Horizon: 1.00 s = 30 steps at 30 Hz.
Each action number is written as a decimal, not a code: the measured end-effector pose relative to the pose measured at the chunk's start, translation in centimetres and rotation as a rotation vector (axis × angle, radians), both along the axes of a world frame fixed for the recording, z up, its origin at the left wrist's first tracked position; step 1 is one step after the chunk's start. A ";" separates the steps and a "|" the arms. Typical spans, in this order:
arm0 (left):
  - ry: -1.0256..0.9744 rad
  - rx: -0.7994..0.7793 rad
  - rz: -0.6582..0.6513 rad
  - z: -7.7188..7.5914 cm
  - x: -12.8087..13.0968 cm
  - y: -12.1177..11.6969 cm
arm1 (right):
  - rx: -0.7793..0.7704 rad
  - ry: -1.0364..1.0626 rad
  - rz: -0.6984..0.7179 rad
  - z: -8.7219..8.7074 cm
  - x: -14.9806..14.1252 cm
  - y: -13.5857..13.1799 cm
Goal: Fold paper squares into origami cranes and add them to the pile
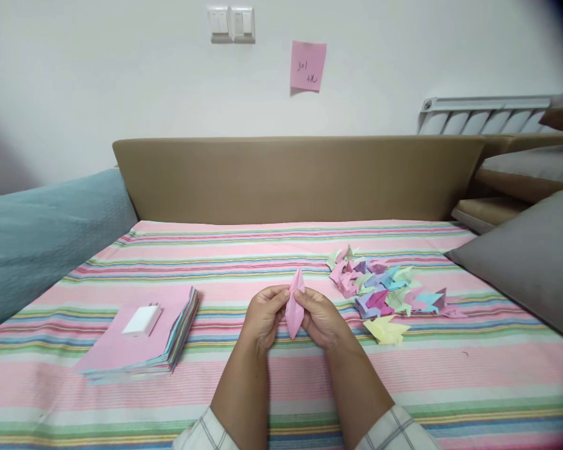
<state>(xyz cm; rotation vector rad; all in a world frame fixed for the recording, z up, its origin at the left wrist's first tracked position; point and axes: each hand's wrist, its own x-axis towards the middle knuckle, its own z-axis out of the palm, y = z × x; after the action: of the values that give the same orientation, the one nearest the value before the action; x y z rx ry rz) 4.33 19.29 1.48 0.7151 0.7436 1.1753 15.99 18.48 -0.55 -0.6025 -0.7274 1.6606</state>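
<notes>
Between my two hands is a piece of folded pink origami paper (295, 315), a narrow diamond pointed at top and bottom. My left hand (266, 314) pinches its left edge, thumb in front. On the opposite edge, my right hand (321, 317) grips it the same way, its other fingers curled behind. To the right of my hands lies a pile of folded paper cranes (380, 284) in pink, purple, blue and pale green. A yellow paper crane (387, 330) rests at the pile's near side.
A stack of coloured paper (117, 331) lies on the left with a white charger plug (142, 320) on top. Striped cloth (216, 250) covers the surface. A brown backrest (295, 181) stands behind, a blue cushion (51, 225) left, grey cushions (530, 262) right.
</notes>
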 end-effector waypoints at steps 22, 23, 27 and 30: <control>0.065 0.009 0.043 -0.5 -0.1 0.3 | 0.006 -0.157 -0.059 -0.4 0.0 0.3; 0.076 0.013 0.049 -0.5 -0.1 0.3 | 0.009 -0.162 -0.059 -0.4 0.0 0.3; 0.107 0.032 0.064 -0.5 -0.1 0.4 | 0.002 -0.185 -0.056 -0.6 0.0 0.4; 0.127 0.040 0.068 -0.4 -0.1 0.4 | -0.007 -0.192 -0.058 -0.6 0.0 0.3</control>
<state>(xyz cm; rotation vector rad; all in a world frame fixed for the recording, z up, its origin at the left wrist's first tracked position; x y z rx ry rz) 4.26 19.69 1.09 0.8094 0.8581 1.2173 15.99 18.80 -1.16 -0.7883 -0.8346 1.5665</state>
